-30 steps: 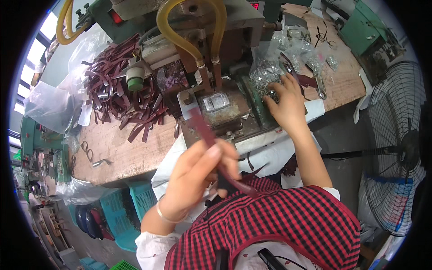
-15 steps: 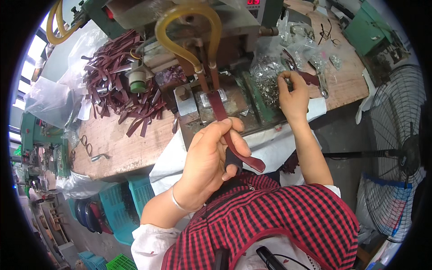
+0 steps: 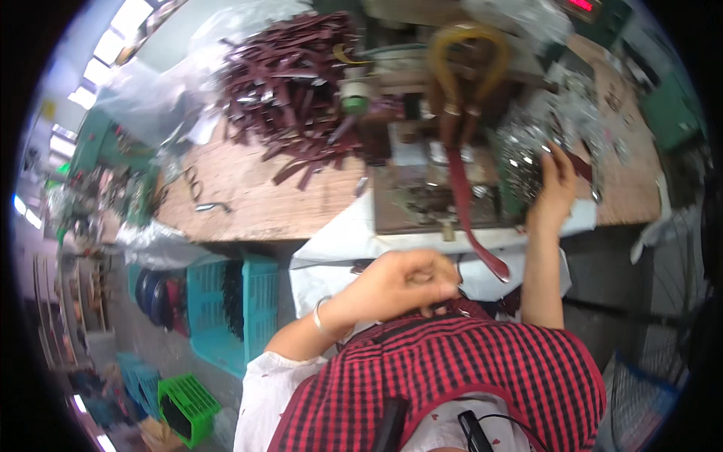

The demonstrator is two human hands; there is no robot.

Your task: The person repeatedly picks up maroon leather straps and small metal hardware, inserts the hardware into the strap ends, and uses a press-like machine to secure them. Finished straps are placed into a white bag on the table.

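A dark red strap (image 3: 461, 200) is at the press (image 3: 456, 128), its upper end under the jaws and its free end hanging over the table's front edge. Left of that free end, my left hand (image 3: 410, 286) is apart from the strap, in front of my apron. Its fingers are curled closed, and what they hold, if anything, is hidden. At the right edge of a heap of small shiny metal pieces (image 3: 521, 169), my right hand (image 3: 553, 192) has its fingertips drawn together. Whatever is between them is too small and blurred to name.
A large pile of dark red straps (image 3: 290, 90) covers the table left of the press. Eyeglass-shaped loops (image 3: 193, 182) lie farther left. Blue-green crates (image 3: 260, 301) and a green crate (image 3: 188, 410) stand below. Clear plastic bags (image 3: 584, 113) sit at the right.
My left hand has let go of the strap and drawn back toward my apron. My right hand is still at the metal pieces. The whole view has shifted and blurred.
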